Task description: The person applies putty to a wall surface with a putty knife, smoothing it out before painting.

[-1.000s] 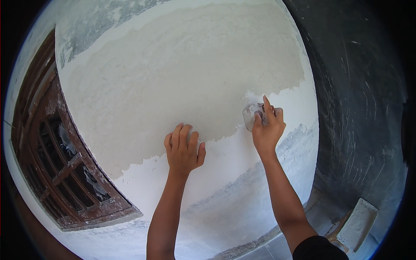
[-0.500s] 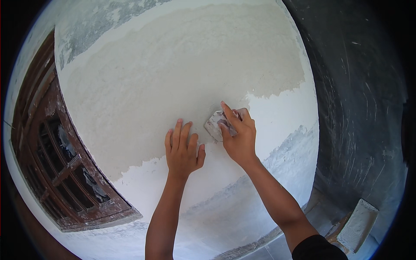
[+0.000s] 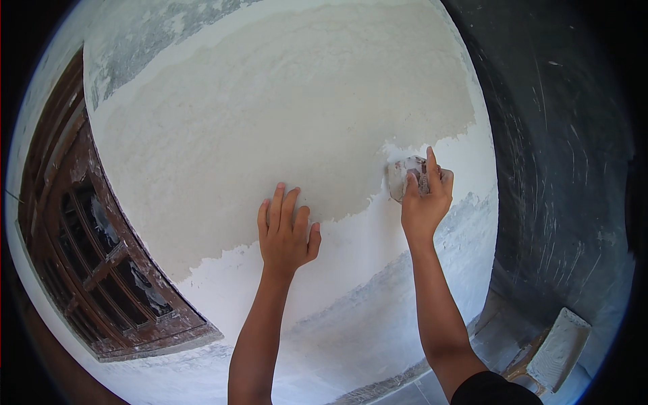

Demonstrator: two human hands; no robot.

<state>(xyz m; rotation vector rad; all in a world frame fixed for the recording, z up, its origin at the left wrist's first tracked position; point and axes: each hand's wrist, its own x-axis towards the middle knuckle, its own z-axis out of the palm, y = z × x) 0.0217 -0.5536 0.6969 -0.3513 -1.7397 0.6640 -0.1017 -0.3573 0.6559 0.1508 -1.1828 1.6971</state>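
In my right hand is a flat, plaster-smeared putty knife, its blade against the wall. The index finger stretches forward over the tool, and the thumb presses on its near side. Part of the handle is hidden under my fingers. My left hand is open, fingers spread and tips touching the wall. Both hands are at the ragged lower border of a broad greyish damp patch of putty. Below that border the wall coat is whiter.
At the left, a brown wooden window frame with bars is set in the wall, spattered with white. A dark, scratched surface stands to the right. Low at the right, a tray smeared with putty sits above the tiled floor.
My right hand has slid the putty knife rightward and slightly up along the wall, and a whiter strip now shows along the patch's lower border. My left hand has stayed in place.
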